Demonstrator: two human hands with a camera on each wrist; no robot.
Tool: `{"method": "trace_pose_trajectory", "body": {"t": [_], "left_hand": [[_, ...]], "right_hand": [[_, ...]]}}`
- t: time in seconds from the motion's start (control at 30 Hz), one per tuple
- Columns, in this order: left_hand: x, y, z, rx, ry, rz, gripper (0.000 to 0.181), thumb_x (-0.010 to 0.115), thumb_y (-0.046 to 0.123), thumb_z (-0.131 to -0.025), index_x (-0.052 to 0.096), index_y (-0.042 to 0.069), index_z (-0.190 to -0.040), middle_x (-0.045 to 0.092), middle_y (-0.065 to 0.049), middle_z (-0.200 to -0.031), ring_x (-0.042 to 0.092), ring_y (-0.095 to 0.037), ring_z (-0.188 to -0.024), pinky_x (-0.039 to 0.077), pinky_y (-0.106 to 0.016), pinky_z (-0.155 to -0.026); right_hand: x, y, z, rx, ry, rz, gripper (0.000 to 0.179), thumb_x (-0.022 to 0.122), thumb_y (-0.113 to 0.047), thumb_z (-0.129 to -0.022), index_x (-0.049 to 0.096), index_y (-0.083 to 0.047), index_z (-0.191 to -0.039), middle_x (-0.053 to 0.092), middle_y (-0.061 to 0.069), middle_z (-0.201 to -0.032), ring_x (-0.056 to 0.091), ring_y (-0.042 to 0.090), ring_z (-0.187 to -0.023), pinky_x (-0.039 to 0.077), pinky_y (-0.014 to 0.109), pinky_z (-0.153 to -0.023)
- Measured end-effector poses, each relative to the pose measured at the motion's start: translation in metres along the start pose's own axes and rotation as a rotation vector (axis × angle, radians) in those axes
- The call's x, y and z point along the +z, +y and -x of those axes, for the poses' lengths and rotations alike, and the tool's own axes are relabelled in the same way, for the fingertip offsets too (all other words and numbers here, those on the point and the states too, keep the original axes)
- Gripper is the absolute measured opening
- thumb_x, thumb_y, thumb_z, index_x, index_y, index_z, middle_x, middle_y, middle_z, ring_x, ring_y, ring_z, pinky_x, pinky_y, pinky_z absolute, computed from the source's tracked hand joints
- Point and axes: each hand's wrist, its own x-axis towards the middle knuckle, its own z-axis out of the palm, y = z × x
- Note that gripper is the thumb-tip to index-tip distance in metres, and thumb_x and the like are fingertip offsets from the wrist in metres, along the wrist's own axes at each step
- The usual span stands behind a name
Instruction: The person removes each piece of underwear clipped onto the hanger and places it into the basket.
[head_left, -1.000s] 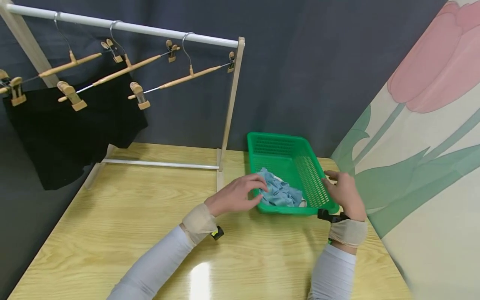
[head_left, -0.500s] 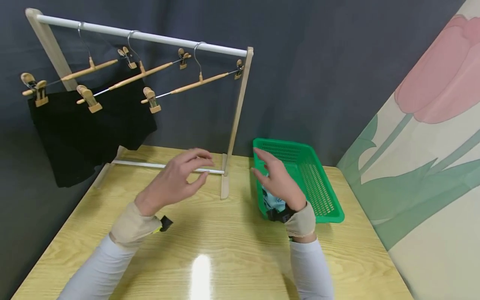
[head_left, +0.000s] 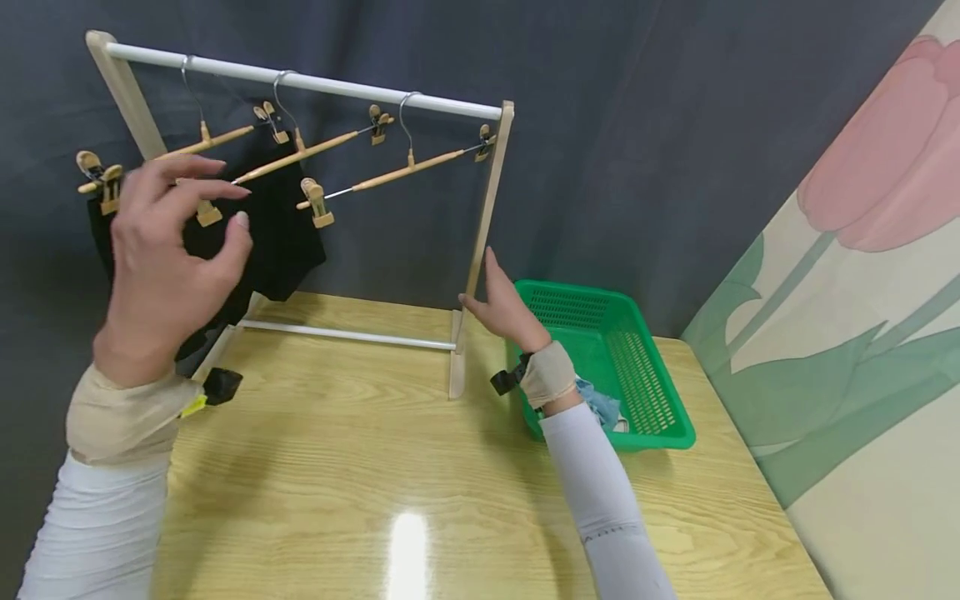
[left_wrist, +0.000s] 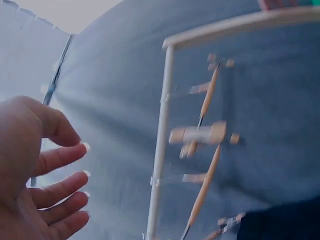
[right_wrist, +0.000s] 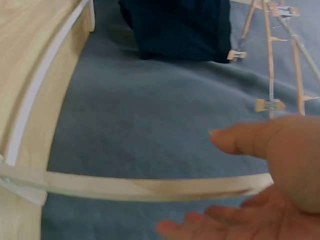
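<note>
My left hand [head_left: 165,250] is raised before the left part of a clothes rack, in front of the left hanger [head_left: 206,145] and the middle hanger [head_left: 300,155]. Its fingers are bent loosely, and nothing shows between them in the left wrist view. From the left hanger hangs a black garment [head_left: 288,242], partly behind that hand. My right hand [head_left: 510,308] is at the rack's right wooden post [head_left: 491,192], fingers extended and thumb apart. In the right wrist view the post [right_wrist: 150,189] runs between thumb and fingers; contact cannot be told.
A third clip hanger [head_left: 410,169] hangs on the white rail [head_left: 352,87] near the post. To the right stands a green basket [head_left: 663,375] with blue cloth [head_left: 600,406], partly covered by my right forearm. Wooden table [head_left: 322,467] below; dark curtain [head_left: 600,150] behind.
Both hands have left the basket and moved left: the left hand up to the hangers, the right to the rack's post. The head view has shifted slightly. The cloth stays in the basket.
</note>
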Motion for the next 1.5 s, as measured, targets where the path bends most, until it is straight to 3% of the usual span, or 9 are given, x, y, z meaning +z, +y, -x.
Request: {"method": "trace_pose_trajectory", "body": {"t": [0.1,0.23,0.47,0.6,0.73,0.93,1.27,1.37,1.5], "left_hand": [[-0.012,-0.015,-0.01,-0.063,0.075,-0.036,0.034,0.067,0.014,-0.086,0.071,-0.012,-0.107,0.06,-0.026,-0.133,0.048,-0.033,-0.131,0.025,-0.04,-0.115],[-0.022,-0.039,-0.016,-0.158,0.148,-0.119,0.043,0.068,0.021,-0.088,0.068,-0.009,-0.118,0.056,-0.022,-0.141,0.037,-0.014,-0.136,0.021,-0.036,-0.117],[-0.032,-0.07,-0.015,-0.576,0.176,-0.288,0.062,0.058,0.035,-0.101,0.035,0.02,-0.156,0.032,-0.001,-0.16,0.024,-0.01,-0.148,0.016,-0.026,-0.123],[-0.037,-0.089,-0.017,-0.73,0.163,-0.296,0.058,0.049,0.037,-0.105,0.028,0.028,-0.158,0.03,0.004,-0.162,0.027,-0.004,-0.147,0.018,-0.02,-0.121],[-0.039,-0.108,-0.021,-0.83,0.188,-0.197,0.045,0.047,0.035,-0.106,0.041,0.032,-0.151,0.046,0.018,-0.143,0.042,0.005,-0.13,0.029,-0.015,-0.113],[-0.042,-0.124,-0.018,-0.835,0.266,-0.019,0.03,0.061,0.025,-0.102,0.061,0.031,-0.131,0.052,0.027,-0.106,0.05,0.011,-0.1,0.041,-0.014,-0.101],[-0.048,-0.131,-0.014,-0.876,0.331,0.14,0.015,0.072,0.02,-0.095,0.066,0.032,-0.099,0.059,0.022,-0.092,0.055,0.012,-0.077,0.041,-0.001,-0.071],[-0.048,-0.128,-0.013,-0.887,0.34,0.151,0.014,0.073,0.019,-0.095,0.067,0.032,-0.098,0.06,0.022,-0.09,0.056,0.012,-0.075,0.041,-0.001,-0.068],[-0.05,-0.136,-0.016,-0.841,0.421,0.246,0.018,0.072,0.011,-0.094,0.067,0.029,-0.094,0.061,0.017,-0.089,0.058,0.01,-0.072,0.042,-0.002,-0.067]], "right_hand": [[0.008,0.004,-0.012,0.009,0.087,-0.044,0.091,0.061,-0.029,-0.103,-0.003,-0.005,-0.163,0.009,0.019,-0.169,0.018,0.034,-0.156,0.024,0.051,-0.123],[0.018,0.012,-0.021,-0.027,0.214,-0.107,0.074,0.061,-0.026,-0.104,0.02,-0.001,-0.16,0.035,0.023,-0.158,0.039,0.037,-0.145,0.037,0.052,-0.115],[0.032,0.023,-0.027,-0.089,0.365,-0.229,0.043,0.057,-0.01,-0.104,0.042,0.004,-0.142,0.055,0.023,-0.131,0.057,0.036,-0.123,0.047,0.045,-0.106],[0.035,0.026,-0.03,-0.131,0.385,-0.238,0.04,0.057,-0.008,-0.104,0.043,0.005,-0.138,0.057,0.024,-0.127,0.06,0.036,-0.119,0.049,0.043,-0.103],[0.035,0.029,-0.032,-0.161,0.392,-0.226,0.038,0.058,-0.006,-0.103,0.044,0.006,-0.136,0.059,0.024,-0.124,0.062,0.036,-0.115,0.05,0.042,-0.102],[0.033,0.029,-0.032,-0.161,0.377,-0.23,0.037,0.058,-0.005,-0.103,0.044,0.005,-0.136,0.058,0.024,-0.122,0.061,0.036,-0.115,0.05,0.045,-0.102],[0.031,0.026,-0.032,-0.142,0.358,-0.239,0.037,0.058,-0.008,-0.103,0.045,0.003,-0.136,0.058,0.022,-0.123,0.061,0.035,-0.115,0.05,0.043,-0.101],[0.033,0.026,-0.033,-0.137,0.353,-0.237,0.037,0.058,-0.008,-0.103,0.045,0.003,-0.137,0.058,0.021,-0.123,0.061,0.034,-0.115,0.05,0.042,-0.101],[0.034,0.025,-0.035,-0.148,0.344,-0.247,0.037,0.058,-0.008,-0.104,0.045,0.003,-0.137,0.058,0.021,-0.123,0.06,0.034,-0.116,0.05,0.041,-0.101]]}}
